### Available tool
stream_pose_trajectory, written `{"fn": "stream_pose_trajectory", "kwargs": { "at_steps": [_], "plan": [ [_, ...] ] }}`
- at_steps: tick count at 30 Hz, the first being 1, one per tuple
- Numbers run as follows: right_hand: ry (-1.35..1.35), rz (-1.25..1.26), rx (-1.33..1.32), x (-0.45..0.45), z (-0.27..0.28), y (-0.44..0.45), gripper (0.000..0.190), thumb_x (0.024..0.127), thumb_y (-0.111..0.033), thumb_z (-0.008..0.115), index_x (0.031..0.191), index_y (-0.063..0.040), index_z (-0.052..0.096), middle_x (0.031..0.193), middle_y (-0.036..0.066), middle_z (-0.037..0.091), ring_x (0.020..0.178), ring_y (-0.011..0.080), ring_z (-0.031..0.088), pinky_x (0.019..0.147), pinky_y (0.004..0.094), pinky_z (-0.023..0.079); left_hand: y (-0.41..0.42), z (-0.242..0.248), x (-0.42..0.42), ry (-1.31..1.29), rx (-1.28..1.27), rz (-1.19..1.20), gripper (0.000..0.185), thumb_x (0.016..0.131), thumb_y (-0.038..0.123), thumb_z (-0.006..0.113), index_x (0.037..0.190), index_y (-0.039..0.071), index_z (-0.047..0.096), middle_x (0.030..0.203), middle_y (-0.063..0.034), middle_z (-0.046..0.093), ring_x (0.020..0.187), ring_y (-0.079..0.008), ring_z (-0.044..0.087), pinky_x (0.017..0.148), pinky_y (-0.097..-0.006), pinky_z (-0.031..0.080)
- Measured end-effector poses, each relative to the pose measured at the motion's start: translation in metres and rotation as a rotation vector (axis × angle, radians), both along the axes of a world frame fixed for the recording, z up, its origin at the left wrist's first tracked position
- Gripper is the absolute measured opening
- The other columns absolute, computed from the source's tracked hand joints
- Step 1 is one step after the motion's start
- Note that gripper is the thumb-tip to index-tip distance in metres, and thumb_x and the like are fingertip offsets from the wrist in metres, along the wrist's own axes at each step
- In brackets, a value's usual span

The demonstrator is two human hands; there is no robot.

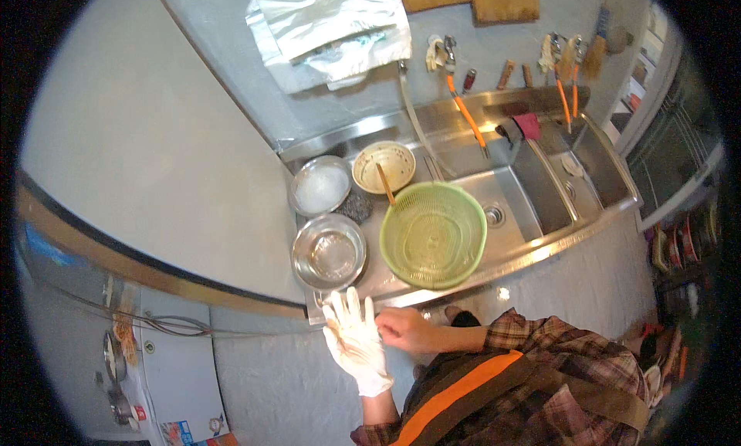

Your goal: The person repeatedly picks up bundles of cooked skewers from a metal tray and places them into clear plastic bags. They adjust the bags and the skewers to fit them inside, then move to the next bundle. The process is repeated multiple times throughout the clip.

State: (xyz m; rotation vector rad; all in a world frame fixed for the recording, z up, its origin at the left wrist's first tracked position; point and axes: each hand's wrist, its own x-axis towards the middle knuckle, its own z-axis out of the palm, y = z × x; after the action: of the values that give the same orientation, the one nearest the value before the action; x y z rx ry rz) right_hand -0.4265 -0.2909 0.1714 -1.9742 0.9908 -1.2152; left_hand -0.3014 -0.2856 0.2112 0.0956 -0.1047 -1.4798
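My left hand (356, 342) wears a thin white glove and is held palm up, its fingers spread and nothing in it. Dark smudges mark the glove's palm. My right hand (403, 330) is bare, its fingers curled right beside the glove's outer finger; whether they pinch the glove cannot be made out. Beyond the hands, at the counter's near left corner, stands a shiny metal bowl (330, 252). To its right a green plastic colander (434, 237) rests on the stainless-steel sink counter (393, 289).
Behind these are a metal basin (320, 185) with white contents, a dark scouring pad (354, 207) and a stained bowl (384, 167) with a wooden stick (385, 182). Sink basins (492, 197) lie right, below an orange hose (466, 116). A pale panel (162, 156) borders the left.
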Motion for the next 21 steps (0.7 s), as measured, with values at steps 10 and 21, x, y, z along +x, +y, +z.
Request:
{"fn": "stream_pose_trajectory", "kwargs": {
  "at_steps": [10, 21],
  "plan": [
    [0.630, -0.198, -0.739, -0.134, 0.116, -0.362, 0.015, 0.081, -0.015, 0.063, 0.092, -0.004, 0.065, 0.093, 0.014, 0.063, 0.086, 0.0281, 0.059, 0.076, 0.0388, 0.049, -0.027, 0.008, -0.055, -0.594, 0.224, 0.364, 0.056, 0.097, 0.018, 0.053, 0.144, -0.003, 0.031, 0.147, -0.0250, 0.036, 0.133, -0.0364, 0.040, 0.114, -0.0444, 0.031],
    [1.035, -0.709, -1.110, -0.232, 0.251, -0.486, 0.028, 0.074, -0.006, 0.058, 0.102, 0.000, 0.060, 0.107, 0.011, 0.057, 0.102, 0.0245, 0.054, 0.085, 0.0353, 0.044, 0.016, -0.013, -0.066, -0.584, 0.441, 0.456, 0.055, 0.099, 0.020, 0.050, 0.145, -0.001, 0.030, 0.149, -0.0227, 0.033, 0.135, -0.0356, 0.038, 0.114, -0.0433, 0.034]
  ]
}}
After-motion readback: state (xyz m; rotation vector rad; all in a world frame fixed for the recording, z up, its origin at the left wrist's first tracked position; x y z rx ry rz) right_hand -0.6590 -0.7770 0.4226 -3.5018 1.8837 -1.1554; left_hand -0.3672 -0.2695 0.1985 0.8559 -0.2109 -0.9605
